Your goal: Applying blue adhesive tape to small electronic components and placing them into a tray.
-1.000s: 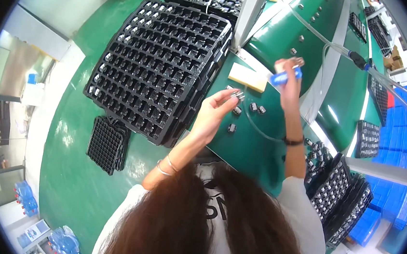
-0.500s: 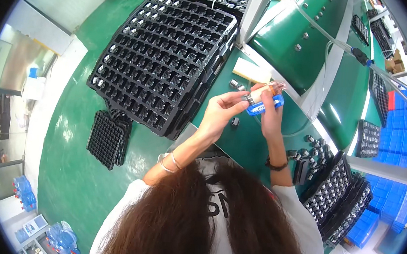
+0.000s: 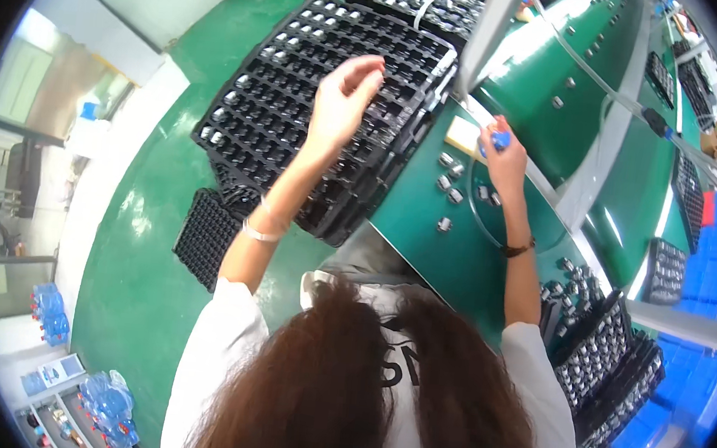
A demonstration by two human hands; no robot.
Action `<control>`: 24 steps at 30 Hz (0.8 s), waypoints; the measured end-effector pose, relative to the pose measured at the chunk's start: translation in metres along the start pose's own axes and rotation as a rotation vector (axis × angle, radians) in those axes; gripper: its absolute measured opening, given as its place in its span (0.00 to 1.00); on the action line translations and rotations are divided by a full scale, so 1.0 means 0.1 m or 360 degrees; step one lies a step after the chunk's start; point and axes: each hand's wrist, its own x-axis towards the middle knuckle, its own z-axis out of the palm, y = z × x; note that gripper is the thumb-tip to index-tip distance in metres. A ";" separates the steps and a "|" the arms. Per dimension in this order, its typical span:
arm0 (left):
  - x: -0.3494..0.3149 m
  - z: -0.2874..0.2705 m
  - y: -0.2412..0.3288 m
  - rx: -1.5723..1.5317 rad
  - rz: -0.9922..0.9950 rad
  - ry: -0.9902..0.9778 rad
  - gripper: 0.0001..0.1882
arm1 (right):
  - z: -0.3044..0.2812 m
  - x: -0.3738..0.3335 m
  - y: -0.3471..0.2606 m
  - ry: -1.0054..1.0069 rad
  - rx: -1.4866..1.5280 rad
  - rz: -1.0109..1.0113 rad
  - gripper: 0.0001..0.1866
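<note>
My left hand (image 3: 343,107) is raised over a large black compartment tray (image 3: 288,98). Its fingers curl in toward the thumb; whatever they may hold is hidden. Small silver and black metal parts fill some pockets along the tray's far left side, while many other pockets are dark. Over the green bench, my right hand (image 3: 505,164) is closed round a small blue object (image 3: 500,140), mostly covered by the fingers. Several loose metal parts (image 3: 455,196) lie between the tray and this hand. A pale yellow pad (image 3: 463,134) sits just beyond them.
A clear hose (image 3: 472,208) loops under my right forearm. At right, loose parts (image 3: 573,285) are heaped beside filled black trays (image 3: 596,356). A green belt (image 3: 550,79) with a metal frame runs beyond the bench. Smaller black trays (image 3: 203,240) lie low at left.
My hands were together, the left pinching a small metal part beside the blue object in the right. Now the left has swung out over the tray; the right has moved slightly away to the right.
</note>
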 end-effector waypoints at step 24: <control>1.36 -1.03 -0.71 0.0153 -0.0104 0.0019 0.13 | -0.56 -0.25 -0.08 -0.0434 0.0370 0.0371 0.29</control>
